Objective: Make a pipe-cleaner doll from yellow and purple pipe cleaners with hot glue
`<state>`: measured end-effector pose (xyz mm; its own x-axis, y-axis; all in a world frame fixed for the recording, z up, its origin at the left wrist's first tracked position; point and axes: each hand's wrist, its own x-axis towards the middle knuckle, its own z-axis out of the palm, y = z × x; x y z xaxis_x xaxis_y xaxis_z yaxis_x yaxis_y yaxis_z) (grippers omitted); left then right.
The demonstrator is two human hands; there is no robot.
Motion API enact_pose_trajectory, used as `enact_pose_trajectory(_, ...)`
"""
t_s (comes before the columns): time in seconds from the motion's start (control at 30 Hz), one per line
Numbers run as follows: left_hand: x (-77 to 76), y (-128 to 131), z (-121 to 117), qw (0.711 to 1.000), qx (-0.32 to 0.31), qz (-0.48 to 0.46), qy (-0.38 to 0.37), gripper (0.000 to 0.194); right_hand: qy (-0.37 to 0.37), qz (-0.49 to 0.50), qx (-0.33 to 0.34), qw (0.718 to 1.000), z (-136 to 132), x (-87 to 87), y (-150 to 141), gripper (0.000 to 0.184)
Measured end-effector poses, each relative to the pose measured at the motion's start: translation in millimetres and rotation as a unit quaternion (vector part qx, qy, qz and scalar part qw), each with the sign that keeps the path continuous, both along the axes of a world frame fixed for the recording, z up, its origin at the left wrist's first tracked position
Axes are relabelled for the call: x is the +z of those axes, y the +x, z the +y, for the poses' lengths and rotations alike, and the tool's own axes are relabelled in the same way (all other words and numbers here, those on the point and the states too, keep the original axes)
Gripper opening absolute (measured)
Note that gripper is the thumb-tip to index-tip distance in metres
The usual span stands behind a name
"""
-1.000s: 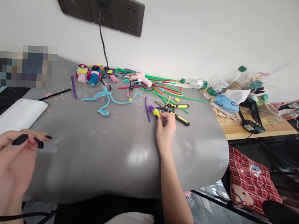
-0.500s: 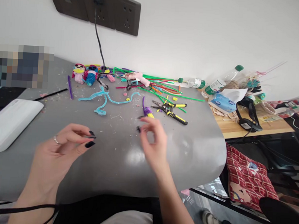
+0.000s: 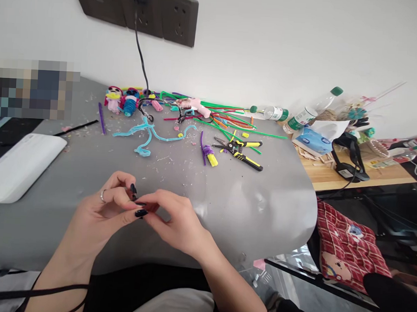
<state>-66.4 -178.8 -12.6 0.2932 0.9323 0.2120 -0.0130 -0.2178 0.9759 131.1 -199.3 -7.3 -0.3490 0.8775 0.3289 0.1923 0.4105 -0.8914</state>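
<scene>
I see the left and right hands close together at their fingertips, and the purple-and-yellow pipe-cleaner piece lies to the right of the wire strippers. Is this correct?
Not quite: in the head view, the purple-and-yellow pipe-cleaner piece lies to the left of the wire strippers. The left hand and right hand are indeed close together at their fingertips.

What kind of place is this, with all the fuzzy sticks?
Probably a craft desk against a wall: it has blue pipe cleaners, little dolls and pliers on it.
</scene>
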Motion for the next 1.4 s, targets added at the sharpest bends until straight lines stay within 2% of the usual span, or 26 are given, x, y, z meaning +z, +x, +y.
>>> enact_pose_trajectory(0.13, 2.1, 14.1, 0.3, 0.997, 0.066, -0.024, -0.029, 0.025, -0.048, 0.021, -0.036, 0.998, -1.7, -0.1, 0.9, 0.016)
enact_pose_trajectory(0.27, 1.1, 20.6, 1.1, 0.993, 0.092, -0.002, -0.08, 0.023, -0.157, 0.122, -0.085, 0.976, -0.7, 4.4, 3.7, 0.013)
enact_pose_trajectory(0.37, 1.3, 22.5, 0.4, 0.99, 0.106, 0.007, -0.093, 0.024, -0.214, 0.197, -0.084, 0.953, -1.1, 9.3, 9.1, 0.015)
enact_pose_trajectory(0.47, 4.7, 27.6, -2.0, 0.988, 0.112, -0.011, -0.104, 0.031, -0.237, 0.214, -0.07, 0.945, -3.4, 15.8, 14.4, 0.017)
enact_pose_trajectory(0.6, 14.5, 35.5, -5.2, 0.981, 0.088, -0.065, -0.16, 0.04, -0.237, 0.225, -0.048, 0.944, -8.3, 26.7, 17.3, 0.015)
enact_pose_trajectory(0.73, 27.0, 40.1, -5.0, 0.968, 0.033, -0.109, -0.225, 0.053, -0.247, 0.244, -0.031, 0.937, -13.2, 37.6, 18.2, 0.012)
enact_pose_trajectory(0.9, 33.7, 45.8, -1.5, 0.956, -0.045, -0.153, -0.247, 0.056, -0.259, 0.265, -0.027, 0.928, -12.9, 43.0, 18.7, 0.014)
enact_pose_trajectory(0.97, 32.9, 47.4, -1.3, 0.957, -0.047, -0.156, -0.239, 0.05, -0.267, 0.271, -0.033, 0.924, -10.5, 41.5, 18.5, 0.017)
enact_pose_trajectory(1.07, 32.3, 48.4, -3.8, 0.972, -0.008, -0.118, -0.202, 0.041, -0.272, 0.287, -0.046, 0.917, -6.6, 37.3, 18.2, 0.022)
enact_pose_trajectory(1.2, 37.8, 49.4, -9.8, 0.994, 0.069, 0.014, -0.081, 0.034, -0.28, 0.297, -0.068, 0.91, -3.9, 32.7, 17.8, 0.029)
enact_pose_trajectory(1.3, 44.6, 51.8, -13.9, 0.992, 0.082, 0.094, 0.008, 0.022, -0.278, 0.294, -0.073, 0.912, -3.5, 31.3, 17.5, 0.032)
enact_pose_trajectory(1.4, 50.5, 54.9, -17.2, 0.986, 0.093, 0.13, 0.057, 0.012, -0.277, 0.301, -0.069, 0.91, -3.8, 31.3, 18.0, 0.031)
